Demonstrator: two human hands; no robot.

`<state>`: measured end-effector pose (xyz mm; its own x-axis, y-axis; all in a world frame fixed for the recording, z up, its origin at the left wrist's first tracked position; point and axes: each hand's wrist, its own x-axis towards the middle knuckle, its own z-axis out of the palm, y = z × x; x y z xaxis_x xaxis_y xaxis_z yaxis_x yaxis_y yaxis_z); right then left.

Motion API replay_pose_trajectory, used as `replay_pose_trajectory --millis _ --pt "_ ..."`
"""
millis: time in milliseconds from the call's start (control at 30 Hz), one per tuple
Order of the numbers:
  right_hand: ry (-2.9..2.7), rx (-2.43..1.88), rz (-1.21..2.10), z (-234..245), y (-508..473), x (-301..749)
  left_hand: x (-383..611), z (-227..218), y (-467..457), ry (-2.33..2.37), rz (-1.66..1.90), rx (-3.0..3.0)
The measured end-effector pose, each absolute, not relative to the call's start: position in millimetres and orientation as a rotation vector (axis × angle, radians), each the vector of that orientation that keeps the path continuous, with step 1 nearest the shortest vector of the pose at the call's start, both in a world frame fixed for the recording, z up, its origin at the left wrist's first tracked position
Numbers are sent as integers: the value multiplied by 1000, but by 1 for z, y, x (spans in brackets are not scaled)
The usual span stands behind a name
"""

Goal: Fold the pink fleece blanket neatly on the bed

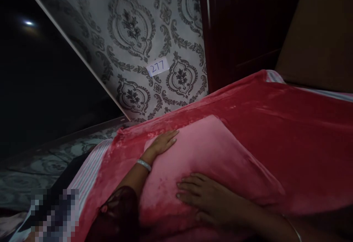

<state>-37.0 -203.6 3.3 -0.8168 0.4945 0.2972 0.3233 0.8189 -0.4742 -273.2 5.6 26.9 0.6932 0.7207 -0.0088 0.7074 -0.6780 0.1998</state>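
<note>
A folded pink plush cloth point(209, 146), which looks like a blanket, lies on a red plush blanket point(298, 135). My left hand point(164, 142), with a silver bracelet at the wrist, rests on the pink cloth near its far left corner, fingers stretched out. Closer to me, my right hand point(205, 198) lies flat on the same cloth with its fingers apart. Neither hand grips anything. Whether the pink cloth is a separate piece or part of the red blanket, I cannot tell.
A striped sheet point(92, 164) shows at the left edge. Behind stands a patterned wall point(179, 43) with a paper reading 277 point(157, 66). A dark red wooden panel point(220, 32) and a brown board point(317, 39) rise at right, a large dark screen point(41, 69) at left.
</note>
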Motion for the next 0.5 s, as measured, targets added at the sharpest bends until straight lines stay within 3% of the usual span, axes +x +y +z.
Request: replay_pose_trajectory --millis 233,500 --pt "-2597 -638 609 8 -204 -39 -276 12 8 1342 262 2690" --pt "-2621 -679 536 9 -207 -41 -272 45 -33 1467 158 2852"
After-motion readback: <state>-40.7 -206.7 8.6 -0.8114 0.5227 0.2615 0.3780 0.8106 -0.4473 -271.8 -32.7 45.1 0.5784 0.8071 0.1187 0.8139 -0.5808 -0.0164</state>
